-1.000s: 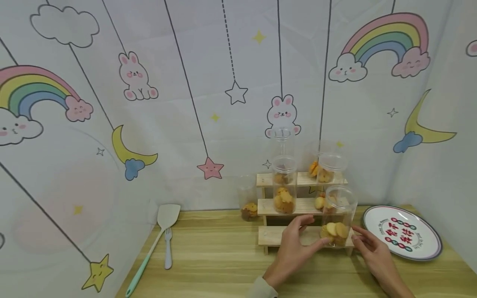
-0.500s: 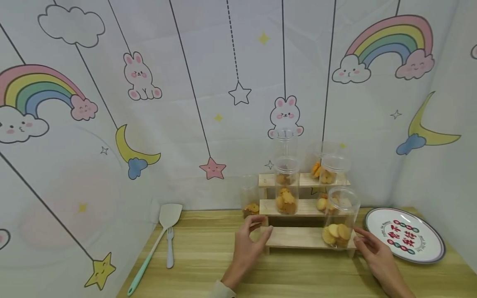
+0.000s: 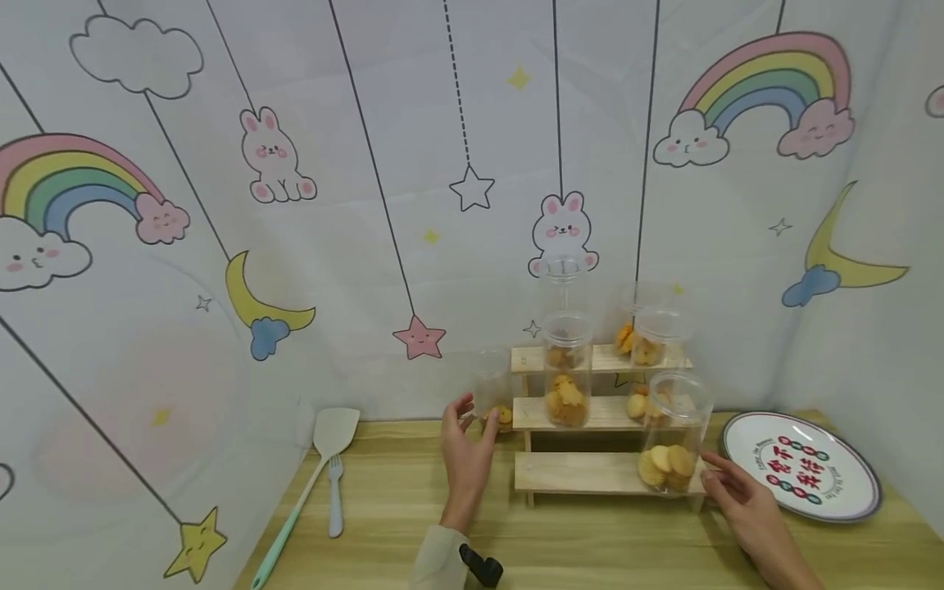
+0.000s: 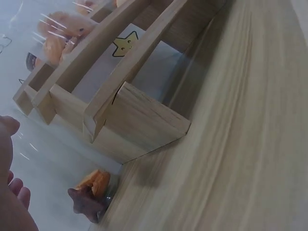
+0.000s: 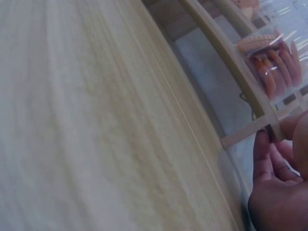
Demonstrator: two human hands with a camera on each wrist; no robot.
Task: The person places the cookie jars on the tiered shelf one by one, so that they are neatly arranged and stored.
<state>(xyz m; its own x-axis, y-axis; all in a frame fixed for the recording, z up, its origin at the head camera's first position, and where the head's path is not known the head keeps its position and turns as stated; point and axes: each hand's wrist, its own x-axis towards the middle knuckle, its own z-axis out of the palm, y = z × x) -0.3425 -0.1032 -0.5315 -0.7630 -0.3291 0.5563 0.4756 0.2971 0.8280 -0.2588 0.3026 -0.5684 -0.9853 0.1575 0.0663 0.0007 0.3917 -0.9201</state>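
My left hand (image 3: 466, 463) reaches to a clear jar of cookies (image 3: 503, 418) on the table, left of a three-step wooden shelf (image 3: 575, 474). Its thumb and fingers are spread at the jar's front and left side. In the left wrist view, a dark star-shaped cookie (image 4: 87, 203) shows in that jar, beyond the shelf's end. My right hand (image 3: 746, 510) pinches the right end of the bottom step; the right wrist view shows thumb and fingers (image 5: 262, 156) around the step's corner. Beside it, a wide clear jar of round cookies (image 3: 667, 469) stands on that step.
More clear jars of cookies stand on the upper steps, including a tall jar (image 3: 567, 401) at the left. A white plate (image 3: 804, 475) with red lettering lies at the right. A spatula (image 3: 335, 428) and a fork (image 3: 335, 500) lie at the left.
My left hand has left the wide jar at the bottom step's right end and moved left, past the shelf, to the jar on the table. My right hand stays at the step's end.
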